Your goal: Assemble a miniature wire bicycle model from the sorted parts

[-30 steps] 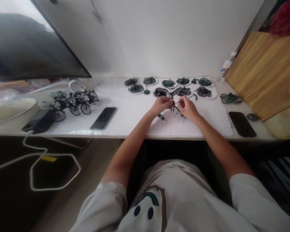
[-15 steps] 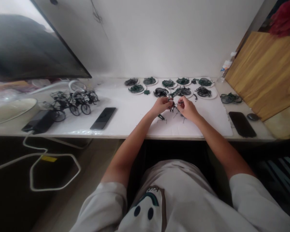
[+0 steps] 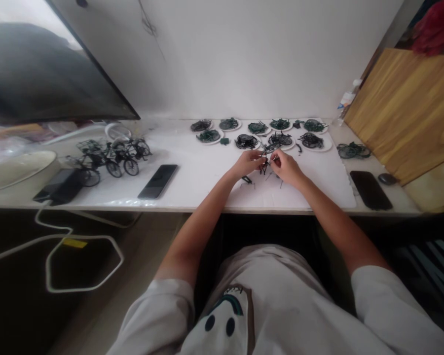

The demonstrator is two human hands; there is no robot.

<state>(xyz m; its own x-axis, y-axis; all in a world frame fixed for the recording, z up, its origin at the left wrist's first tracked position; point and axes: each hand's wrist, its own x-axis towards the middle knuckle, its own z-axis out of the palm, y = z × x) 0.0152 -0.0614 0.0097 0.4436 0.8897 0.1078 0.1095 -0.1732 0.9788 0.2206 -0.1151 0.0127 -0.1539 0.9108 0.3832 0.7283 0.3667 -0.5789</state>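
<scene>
Over the white board (image 3: 200, 190), my left hand (image 3: 248, 162) is closed on a partly built black model bicycle (image 3: 264, 165). Thin black frame pieces stick out below the fingers, and a spoked wheel seems to show above them. My right hand (image 3: 284, 165) comes at it from the other side, thumb and forefinger pinching a thin pale rod (image 3: 275, 158) against the bicycle. Fingers hide the exact point of contact. On the board near my left wrist lies a small dark green part (image 3: 246, 180). Thin wire pieces (image 3: 281, 183) lie below my right hand.
Several white plates (image 3: 327, 146) of dark bicycle parts line the back. Finished-looking model bicycles (image 3: 113, 160) stand left, near a phone (image 3: 158, 181), a black box (image 3: 61, 186) and a white basin (image 3: 22, 170). Another phone (image 3: 370, 190) and a wooden board (image 3: 410, 113) are right.
My right hand has moved slightly left, closer to my left hand. The bicycle has turned a little, with its wheel showing more above the fingers.
</scene>
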